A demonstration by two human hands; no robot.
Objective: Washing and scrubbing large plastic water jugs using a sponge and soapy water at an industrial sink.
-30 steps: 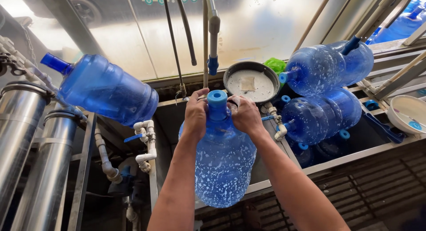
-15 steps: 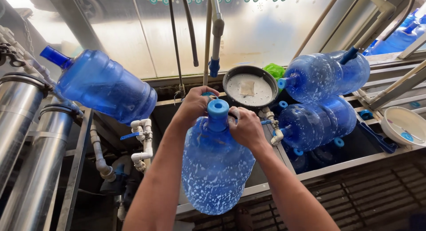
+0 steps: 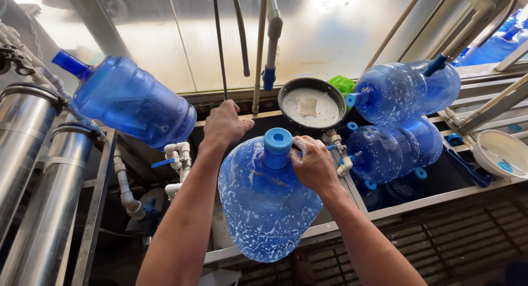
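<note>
A large blue water jug (image 3: 267, 209), speckled with white foam, stands upright at the front edge of a sink (image 3: 385, 212). My right hand (image 3: 314, 166) grips its shoulder beside the blue neck and open mouth (image 3: 277, 143). My left hand (image 3: 226, 124) is off the jug and raised behind it. Its fingers are curled round the lower end of a thin black hose (image 3: 219, 49) that hangs from above.
Another blue jug (image 3: 129, 102) lies tilted on the steel cylinders (image 3: 33, 170) at left. Several more jugs (image 3: 399, 118) are stacked on their sides at right. A dark round pan (image 3: 311, 104) with white foam sits behind, under hanging pipes (image 3: 270, 38). A white bowl (image 3: 503, 154) is at far right.
My left hand has let go of the jug's neck and moved up and left to the hanging black hose. The right hand stays on the jug, which now sits lower and closer.
</note>
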